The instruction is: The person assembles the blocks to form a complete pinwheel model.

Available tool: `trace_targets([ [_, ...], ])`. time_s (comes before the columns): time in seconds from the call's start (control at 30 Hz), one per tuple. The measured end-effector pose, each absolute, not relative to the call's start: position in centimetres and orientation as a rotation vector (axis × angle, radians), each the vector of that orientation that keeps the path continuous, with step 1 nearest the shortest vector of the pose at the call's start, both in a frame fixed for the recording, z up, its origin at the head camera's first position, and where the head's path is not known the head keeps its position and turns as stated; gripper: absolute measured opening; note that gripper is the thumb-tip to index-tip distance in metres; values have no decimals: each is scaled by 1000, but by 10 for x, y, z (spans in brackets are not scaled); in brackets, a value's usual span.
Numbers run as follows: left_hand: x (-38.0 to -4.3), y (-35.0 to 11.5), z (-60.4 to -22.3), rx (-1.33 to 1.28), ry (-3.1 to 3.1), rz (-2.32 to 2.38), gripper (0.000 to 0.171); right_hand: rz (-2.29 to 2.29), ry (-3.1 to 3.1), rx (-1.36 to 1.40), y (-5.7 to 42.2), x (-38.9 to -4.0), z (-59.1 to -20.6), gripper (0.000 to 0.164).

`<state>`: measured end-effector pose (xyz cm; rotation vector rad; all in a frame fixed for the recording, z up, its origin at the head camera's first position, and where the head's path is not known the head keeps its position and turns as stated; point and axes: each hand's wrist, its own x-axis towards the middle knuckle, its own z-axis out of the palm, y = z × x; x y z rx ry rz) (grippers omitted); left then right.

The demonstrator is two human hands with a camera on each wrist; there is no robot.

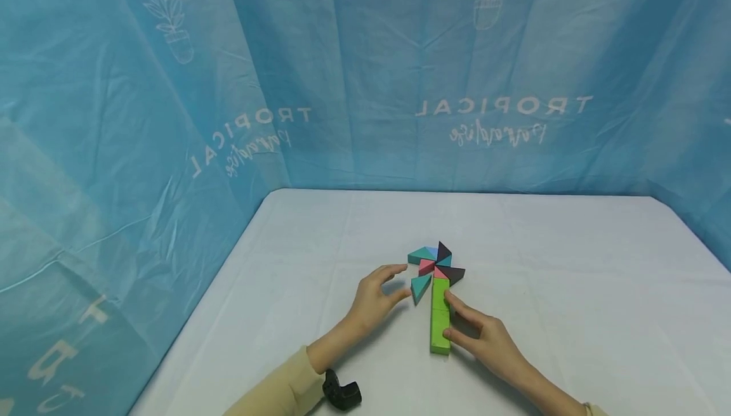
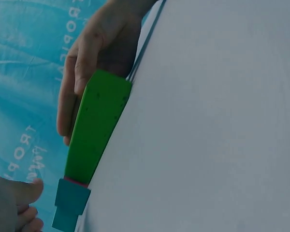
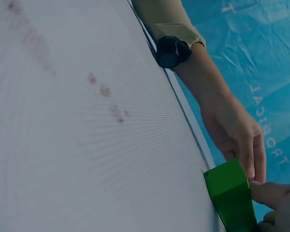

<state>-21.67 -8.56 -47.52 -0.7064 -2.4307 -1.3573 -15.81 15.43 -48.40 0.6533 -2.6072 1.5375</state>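
Two green blocks [image 1: 440, 318] lie end to end on the white table, below a pinwheel-like ring of triangular blocks [image 1: 443, 256] in teal, blue, pink and black. My right hand [image 1: 488, 338] touches the right side of the green blocks with thumb and index fingertip. To the left of the ring is my left hand [image 1: 374, 299], thumb and index finger spread apart. Its thumb tip is at a teal triangular block [image 1: 420, 286], which stands slightly off from the ring. In the left wrist view the green blocks [image 2: 97, 125] partly hide the right hand's fingers.
A white cloth [image 1: 274, 276] covers the table. Blue printed curtains [image 1: 400, 73] hang behind it and along the left side. A black device [image 1: 341, 392] is worn at my left wrist, over the beige sleeve [image 1: 285, 385].
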Motion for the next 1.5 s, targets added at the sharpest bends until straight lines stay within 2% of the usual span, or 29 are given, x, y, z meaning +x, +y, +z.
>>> trace_targets([
  [0.13,-219,-88,-476,-716,-2360,-1419,29,1523,-2606,657,155,-159,-484,67],
  [0.3,-222,-85,-482,-808,-2341,-1411,23,1547,-2596,655,155,-159,-485,66],
  [0.6,-226,-73,-484,-916,-2311,-1351,20,1566,-2602,648,156,-159,-487,67],
  [1.5,-241,-58,-485,-826,-2336,-1345,18,1615,-2573,670,154,-159,-486,67],
])
